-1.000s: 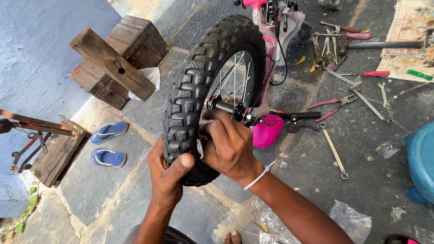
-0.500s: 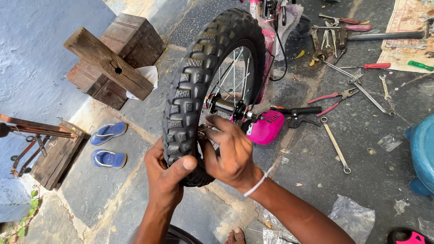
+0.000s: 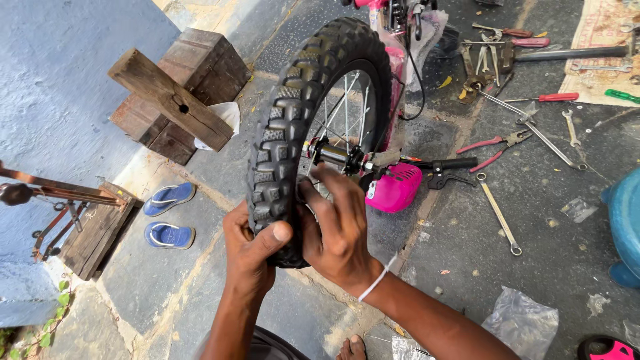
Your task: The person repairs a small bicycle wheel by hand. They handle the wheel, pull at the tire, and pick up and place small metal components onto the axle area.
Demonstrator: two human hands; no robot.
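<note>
A small bicycle wheel with a knobby black tyre (image 3: 293, 113) stands upright in front of me, fitted to an upturned pink bicycle (image 3: 395, 190). My left hand (image 3: 250, 247) grips the near bottom of the tyre, thumb across the tread. My right hand (image 3: 337, 230) lies against the spokes and rim beside it, fingers reaching up toward the hub axle (image 3: 333, 155). A white band circles my right wrist. The black handlebar grip and brake lever (image 3: 443, 170) lie on the ground to the right of the wheel.
Wooden blocks (image 3: 177, 93) sit at the left by the blue wall. A pair of blue sandals (image 3: 168, 215) lies below them. Pliers (image 3: 497, 143), spanners (image 3: 497, 217) and screwdrivers (image 3: 550, 97) are scattered on the stone floor at the right. A blue tub (image 3: 625, 227) stands at the right edge.
The view has shifted closer to the wheel. My right hand's fingers have stretched higher along the spokes toward the hub. My left hand keeps its grip on the tyre.
</note>
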